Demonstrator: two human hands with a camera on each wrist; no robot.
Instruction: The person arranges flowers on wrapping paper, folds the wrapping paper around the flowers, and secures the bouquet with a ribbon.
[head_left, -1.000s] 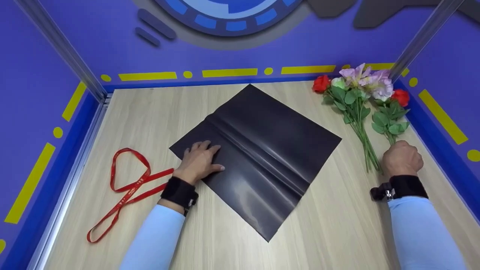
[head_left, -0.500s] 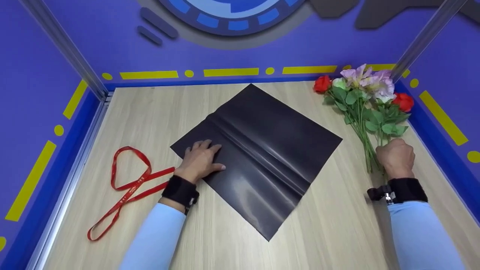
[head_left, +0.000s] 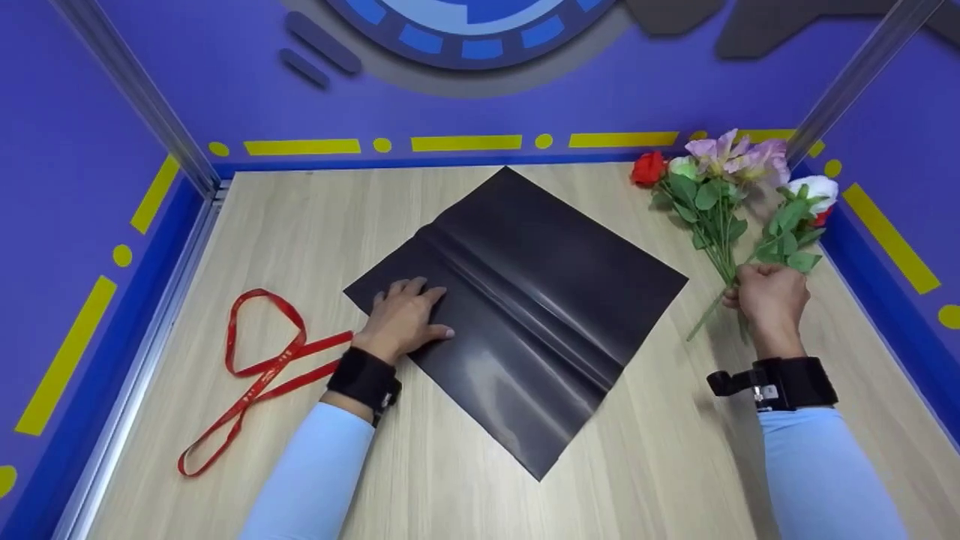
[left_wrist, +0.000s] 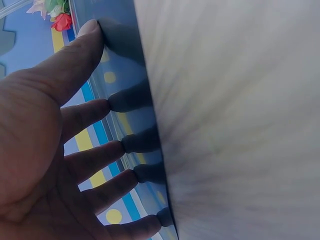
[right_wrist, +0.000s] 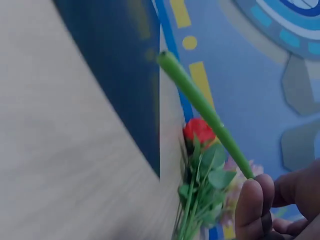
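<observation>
Head view shows the left hand lying flat on the near-left corner of a black sheet, which lies like a diamond on the wooden worktop. Its fingers are straight and spread, pressing the sheet down; the left wrist view confirms this, with the fingertips and thumb laid against the dark, glossy surface. Two soft creases run across the sheet from its left corner toward its near-right edge.

Off the sheet's right corner, the right hand curls its grip round a single green stem and holds it clear of the worktop, tilted, with the cut end pointing down-left and a white bloom at the top. The right wrist view shows that stem pinched between the fingers, though blur hides finer detail.

Just beside that hand, the other flowers lie in the far-right corner: a red rose, pink blooms and leafy stems. A red ribbon lies looped left of the sheet, near the left wrist.
</observation>
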